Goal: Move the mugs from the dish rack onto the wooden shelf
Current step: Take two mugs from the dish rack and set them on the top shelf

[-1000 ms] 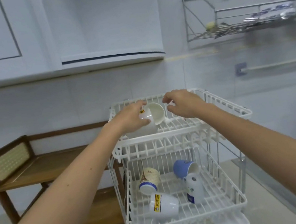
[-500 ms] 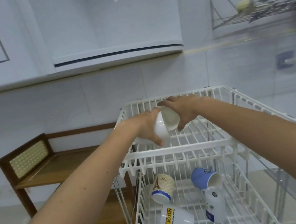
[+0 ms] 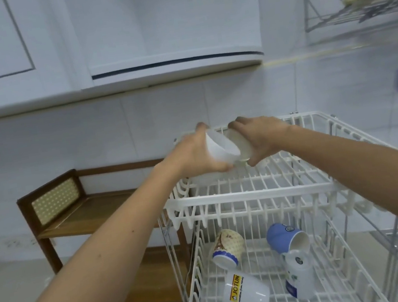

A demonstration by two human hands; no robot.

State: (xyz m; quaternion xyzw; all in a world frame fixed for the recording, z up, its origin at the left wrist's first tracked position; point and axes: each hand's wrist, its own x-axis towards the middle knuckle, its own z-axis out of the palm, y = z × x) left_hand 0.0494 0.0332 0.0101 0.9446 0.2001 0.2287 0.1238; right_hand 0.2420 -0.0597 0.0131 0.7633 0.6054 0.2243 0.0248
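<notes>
Head view, and both hands are up at the back of the dish rack's (image 3: 251, 196) top tier. Left hand (image 3: 193, 155) has its grip closed round a white mug (image 3: 219, 149), thumb underneath and fingers over the top, the mug tipped on its side with the mouth pointing right. Right hand (image 3: 260, 137) wraps a second pale mug (image 3: 239, 143), fingers curled round the far side; the two mugs sit touching, or very nearly, mouth to mouth. Whether either has cleared the wires I cannot tell: the lower edges are hidden behind the thumbs.

Looks like the pick-up step, two mugs at once from the upper tier. Down on the lower tier four more wait: a cream patterned mug (image 3: 226, 248) tilted at the left, a blue mug (image 3: 287, 238) at the right, a tall white-and-blue mug (image 3: 299, 275) below it, and a white mug with a yellow label (image 3: 245, 295) lying at the front.

Wooden shelf (image 3: 91, 212) stands just left of the rack, its top board bare. Next move, I'd say: lift both mugs over the rack's rim, swing left, turn them upright and set them down on that board, with the left arm leading so the forearms don't cross.
</notes>
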